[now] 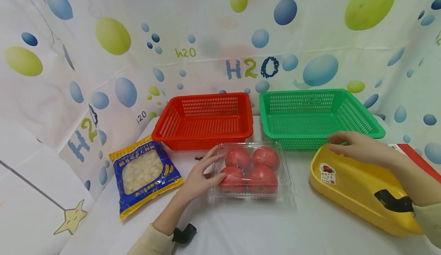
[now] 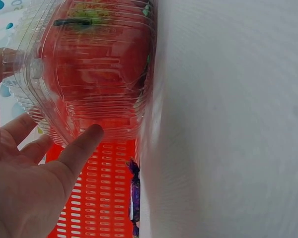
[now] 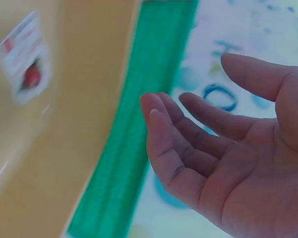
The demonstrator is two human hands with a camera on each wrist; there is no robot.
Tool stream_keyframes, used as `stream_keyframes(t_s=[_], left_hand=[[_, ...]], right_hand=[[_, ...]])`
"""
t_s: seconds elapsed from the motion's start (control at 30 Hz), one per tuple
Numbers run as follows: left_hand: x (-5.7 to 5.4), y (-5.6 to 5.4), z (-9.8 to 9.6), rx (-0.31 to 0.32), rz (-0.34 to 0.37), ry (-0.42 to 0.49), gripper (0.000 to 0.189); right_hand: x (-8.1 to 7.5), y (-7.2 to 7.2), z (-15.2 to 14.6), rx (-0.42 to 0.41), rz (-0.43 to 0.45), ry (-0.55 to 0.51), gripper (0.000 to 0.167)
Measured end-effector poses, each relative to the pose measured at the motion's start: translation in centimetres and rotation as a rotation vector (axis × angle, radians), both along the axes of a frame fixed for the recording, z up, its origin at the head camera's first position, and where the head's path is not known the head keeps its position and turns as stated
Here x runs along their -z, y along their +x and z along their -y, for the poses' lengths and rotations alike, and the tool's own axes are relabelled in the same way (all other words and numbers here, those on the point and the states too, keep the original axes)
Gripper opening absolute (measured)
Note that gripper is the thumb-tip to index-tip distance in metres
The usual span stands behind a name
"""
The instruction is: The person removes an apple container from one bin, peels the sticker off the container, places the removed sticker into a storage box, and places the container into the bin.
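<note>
A clear plastic clamshell box (image 1: 287, 180) holding several red tomatoes (image 1: 262, 179) lies on the white-covered table. My left hand (image 1: 201, 174) is at its left side, fingers spread, with thumb and index finger reaching over the lid's edge. In the left wrist view the fingers of that left hand (image 2: 35, 168) stay loosely extended beside the box. My right hand (image 1: 358, 147) hovers above the far end of a yellow tub (image 1: 361, 193) with a tomato sticker. Its fingers (image 3: 161, 144) are loosely bent, and nothing is in the palm.
Behind the box stand a red basket (image 1: 206, 142) and a green basket (image 1: 322, 134), side by side. A blue and yellow bag of orecchiette pasta (image 1: 144, 172) lies at left. A purple-wrapped candy (image 2: 134, 198) lies near the red basket. A red-edged item (image 1: 418, 159) shows behind the yellow tub.
</note>
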State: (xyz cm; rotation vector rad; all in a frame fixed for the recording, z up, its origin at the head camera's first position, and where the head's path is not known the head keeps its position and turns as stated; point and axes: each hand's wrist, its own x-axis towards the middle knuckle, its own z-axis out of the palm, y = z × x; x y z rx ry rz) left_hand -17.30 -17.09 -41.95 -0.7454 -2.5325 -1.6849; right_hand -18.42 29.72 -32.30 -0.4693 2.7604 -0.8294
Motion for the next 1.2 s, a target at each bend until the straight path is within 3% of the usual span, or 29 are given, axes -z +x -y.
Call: stream_keyframes(t_s=[0.2,0.6,0.73,0.97,1.2], left_hand=[[0.0,0.0,0.1,0.01,-0.004,-0.012,0.055],[0.1,0.1,-0.1,0.017,-0.007,-0.014,0.056],[0.2,0.0,0.0,0.018,0.012,0.003,0.059],[0.5,-0.1,0.4,-0.039,0.093,0.029,0.072],[0.8,-0.3,1.2,-0.012,0.176,0.073,0.075]], right_hand=[[-0.8,0.6,3.9,-0.023,-0.093,-0.056,0.048],[-0.1,1.1,10.1,-0.089,-0.07,-0.263,0.051],[0.6,1.4,11.0,-0.079,-0.079,-0.281,0.057],[2.6,1.9,11.9,-0.017,-0.059,-0.312,0.068],[4.2,2.2,12.4,0.03,-0.063,-0.289,0.083]])
